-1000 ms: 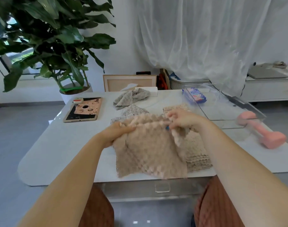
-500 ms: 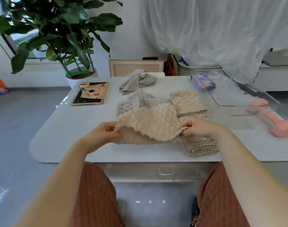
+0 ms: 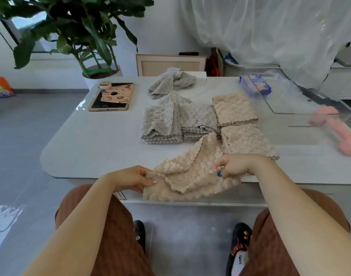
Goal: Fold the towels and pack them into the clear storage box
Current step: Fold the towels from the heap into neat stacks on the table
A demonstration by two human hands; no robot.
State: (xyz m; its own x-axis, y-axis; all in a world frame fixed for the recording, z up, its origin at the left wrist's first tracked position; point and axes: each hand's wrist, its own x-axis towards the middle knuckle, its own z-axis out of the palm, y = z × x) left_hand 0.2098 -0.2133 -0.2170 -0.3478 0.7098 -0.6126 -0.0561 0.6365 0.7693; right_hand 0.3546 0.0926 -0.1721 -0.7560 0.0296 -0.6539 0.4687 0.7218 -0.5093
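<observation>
A person sits at a white bench and holds a bumpy beige towel at the near edge. The towel is half folded, and one corner lies back over the rest. The left hand pinches the towel's left edge between thumb and fingers. The right hand has curled fingers that pinch the towel's right side. A tiny blue spot shows by those fingers, but I cannot tell what it is.

The clear storage box stands at the far right of the bench. There are no towels in it. A blue and white packet sits at its far left corner. It has writing on it, but it is too blurry to read, and I cannot tell if it is inside the box or just behind it. A pink dumbbell lies close to the box on its right.

In the middle of the bench are two piles of folded gray towels, side by side. Right next to them lie two folded beige towels, one behind the other. A crumpled gray towel lies farther back, beside a white tissue box.

A tablet in a pink case with little cartoon drawings lies on the left. On the floor at the far left is an orange bag. Its print is too small to read.
</observation>
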